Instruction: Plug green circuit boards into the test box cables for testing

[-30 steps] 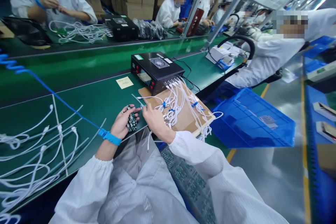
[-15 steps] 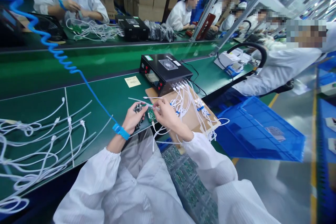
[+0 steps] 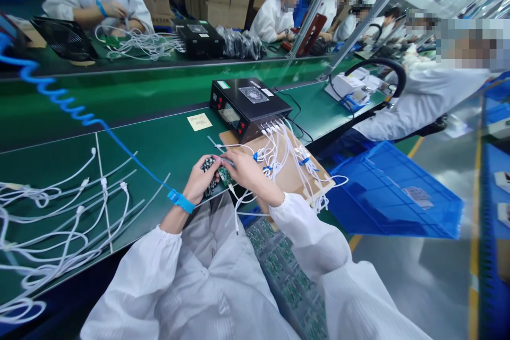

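Note:
My left hand (image 3: 198, 179), with a blue strap at its wrist, is closed around a dark board with small metal parts (image 3: 210, 176) at the bench's front edge. Against its fingertips, my right hand (image 3: 242, 167) pinches at a small green circuit board (image 3: 225, 175); its fingertips are partly hidden. A white cable plug (image 3: 231, 188) sits at the green board's lower end. Just behind the hands, a thin pale tube (image 3: 213, 142) sticks out. The black test box (image 3: 251, 101) stands behind them, with several white cables (image 3: 274, 141) running from its side over a cardboard sheet (image 3: 289, 178).
Several white cables (image 3: 75, 234) lie on the green bench (image 3: 159, 143) at left. A coiled blue cord (image 3: 71, 106) runs to my left wrist. A blue bin (image 3: 398, 191) stands at right. Green boards in trays (image 3: 279, 265) are beside my lap. Other people sit across the bench and at right.
My right hand has moved slightly left, closer to my left hand. The thin pale tube now points more steeply away from me. The blue cord hangs a little lower.

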`<state>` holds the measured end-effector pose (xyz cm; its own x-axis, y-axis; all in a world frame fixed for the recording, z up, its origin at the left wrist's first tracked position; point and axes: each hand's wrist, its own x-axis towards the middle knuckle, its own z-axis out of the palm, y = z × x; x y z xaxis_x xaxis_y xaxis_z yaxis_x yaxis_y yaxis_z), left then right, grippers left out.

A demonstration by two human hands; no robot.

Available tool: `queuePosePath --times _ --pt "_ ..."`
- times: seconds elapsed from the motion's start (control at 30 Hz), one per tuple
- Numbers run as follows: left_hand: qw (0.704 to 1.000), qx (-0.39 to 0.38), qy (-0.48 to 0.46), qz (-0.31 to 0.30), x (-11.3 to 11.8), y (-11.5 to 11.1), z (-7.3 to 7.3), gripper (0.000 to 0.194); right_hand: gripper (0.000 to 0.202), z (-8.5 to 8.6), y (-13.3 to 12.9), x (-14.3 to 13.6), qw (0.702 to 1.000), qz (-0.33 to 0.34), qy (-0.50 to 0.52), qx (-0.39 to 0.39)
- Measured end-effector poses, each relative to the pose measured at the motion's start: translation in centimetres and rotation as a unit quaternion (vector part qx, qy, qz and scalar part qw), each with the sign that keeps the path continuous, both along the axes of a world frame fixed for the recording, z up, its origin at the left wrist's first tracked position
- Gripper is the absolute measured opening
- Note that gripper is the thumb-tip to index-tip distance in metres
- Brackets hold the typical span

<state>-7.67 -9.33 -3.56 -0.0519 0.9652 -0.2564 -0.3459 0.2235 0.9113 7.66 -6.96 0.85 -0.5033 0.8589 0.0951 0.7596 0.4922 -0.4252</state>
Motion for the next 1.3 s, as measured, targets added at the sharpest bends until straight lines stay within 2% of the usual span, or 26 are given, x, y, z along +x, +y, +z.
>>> queuePosePath --times 0.1,0.2,0.3,0.43,0.67,0.8,0.87,0.93,1.03,1.17,1.3 --pt "0.998 0.005 -0.057 0.013 0.1 0.0 0.0 0.051 0.023 0.7 -0.1 -0.4 1.000 -0.011 -0.029 -0.002" --pt "0.994 0.024 -0.097 0.038 0.2 -0.1 -0.2 0.054 0.018 1.1 -0.2 -0.8 0.999 -0.032 -0.016 -0.015" --pt "0.997 0.046 -0.061 0.017 0.5 -0.1 -0.6 0.052 0.016 1.2 -0.4 -0.9 0.997 -0.054 0.032 -0.050" --pt "0.994 0.097 -0.036 -0.021 1.1 0.0 -1.4 0.045 0.020 1.2 -0.4 -0.7 0.994 -0.072 0.064 -0.057" --pt "0.985 0.154 0.072 0.023 2.4 0.5 -2.4 0.054 0.024 1.2 0.3 0.2 0.982 -0.029 0.100 -0.160" --pt "0.985 0.143 0.078 0.060 2.3 1.1 -2.7 0.059 0.027 1.2 0.6 0.7 0.976 0.027 0.106 -0.189" --pt "0.987 0.128 0.063 0.073 2.1 1.3 -2.7 0.059 0.029 1.3 0.1 0.9 0.981 0.073 0.089 -0.158" --pt "0.990 0.117 0.040 0.065 2.0 1.3 -2.5 0.059 0.032 1.4 -1.0 1.0 0.990 0.084 0.052 -0.099" --pt "0.993 0.092 -0.001 0.067 2.1 1.1 -2.0 0.060 0.033 1.2 -3.2 0.8 0.998 0.033 -0.047 -0.036" --pt "0.990 0.041 -0.074 0.114 2.3 1.1 -1.4 0.060 0.034 0.3 -5.3 -0.3 0.979 -0.040 -0.201 0.021" --pt "0.981 0.013 -0.143 0.132 1.9 1.2 -0.9 0.061 0.025 -0.6 -5.6 -1.2 0.967 -0.058 -0.237 0.071"
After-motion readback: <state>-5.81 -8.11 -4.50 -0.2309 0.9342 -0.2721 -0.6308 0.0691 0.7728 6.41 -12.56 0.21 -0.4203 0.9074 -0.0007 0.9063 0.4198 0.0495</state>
